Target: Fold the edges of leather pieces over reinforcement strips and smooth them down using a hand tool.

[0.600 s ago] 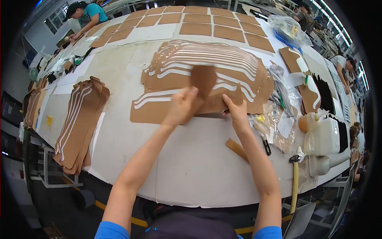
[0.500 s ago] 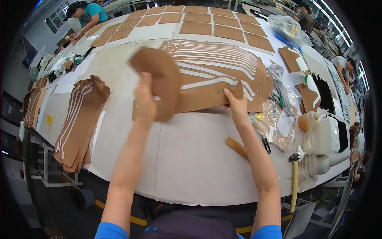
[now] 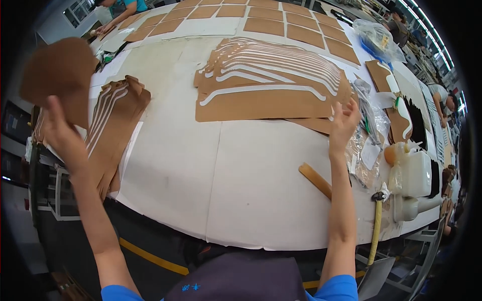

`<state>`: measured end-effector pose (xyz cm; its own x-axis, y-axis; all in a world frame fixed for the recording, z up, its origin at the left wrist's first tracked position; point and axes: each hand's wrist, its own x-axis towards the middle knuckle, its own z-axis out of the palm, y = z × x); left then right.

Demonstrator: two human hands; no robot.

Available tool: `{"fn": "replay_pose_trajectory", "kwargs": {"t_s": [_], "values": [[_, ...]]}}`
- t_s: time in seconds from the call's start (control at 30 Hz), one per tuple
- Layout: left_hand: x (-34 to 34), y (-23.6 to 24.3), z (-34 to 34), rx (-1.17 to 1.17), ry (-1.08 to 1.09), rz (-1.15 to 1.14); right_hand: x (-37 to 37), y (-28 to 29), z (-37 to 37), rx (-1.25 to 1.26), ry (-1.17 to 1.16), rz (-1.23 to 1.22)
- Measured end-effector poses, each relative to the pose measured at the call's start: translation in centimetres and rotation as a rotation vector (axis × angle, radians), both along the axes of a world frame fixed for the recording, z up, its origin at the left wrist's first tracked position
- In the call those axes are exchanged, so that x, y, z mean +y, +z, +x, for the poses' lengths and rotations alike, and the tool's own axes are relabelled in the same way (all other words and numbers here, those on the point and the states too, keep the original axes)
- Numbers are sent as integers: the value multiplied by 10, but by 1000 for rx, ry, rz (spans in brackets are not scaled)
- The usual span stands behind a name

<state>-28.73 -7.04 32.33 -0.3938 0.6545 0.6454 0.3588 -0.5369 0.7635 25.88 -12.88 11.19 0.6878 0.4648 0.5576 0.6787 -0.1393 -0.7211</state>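
At the far left, a brown sheet piece (image 3: 57,75) is raised above the table, its plain side showing. My left hand (image 3: 65,133) grips its lower edge. Just right of it lies a fanned stack of long brown pieces (image 3: 118,120) with white stripes. Across the middle spreads a second fan of overlapping brown pieces (image 3: 266,103), each with a curved white strip; the front one lies whole. My right hand (image 3: 345,123) is over the right end of that fan, fingers loosely bent and apart, with nothing visible in them.
Rows of brown rectangles (image 3: 263,26) cover the far side. At right are clear plastic bags (image 3: 369,153), a white jug (image 3: 416,173) and a yellow-handled hammer (image 3: 375,226). A flat tan strip (image 3: 314,178) lies near my right forearm. Other people work at far left and right.
My left hand has carried the brown sheet piece from the middle fan to the far left. My right hand has let go of it and shifted right.
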Motion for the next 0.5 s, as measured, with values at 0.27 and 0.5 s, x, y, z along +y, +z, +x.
{"fn": "replay_pose_trajectory", "kwargs": {"t_s": [0.27,0.5], "values": [[-115,-190,144,999,-664,226,-123,42,-120,1170,1035,-691],[-129,-202,161,963,-1027,154,-140,41,-112,1166,947,-772]]}}
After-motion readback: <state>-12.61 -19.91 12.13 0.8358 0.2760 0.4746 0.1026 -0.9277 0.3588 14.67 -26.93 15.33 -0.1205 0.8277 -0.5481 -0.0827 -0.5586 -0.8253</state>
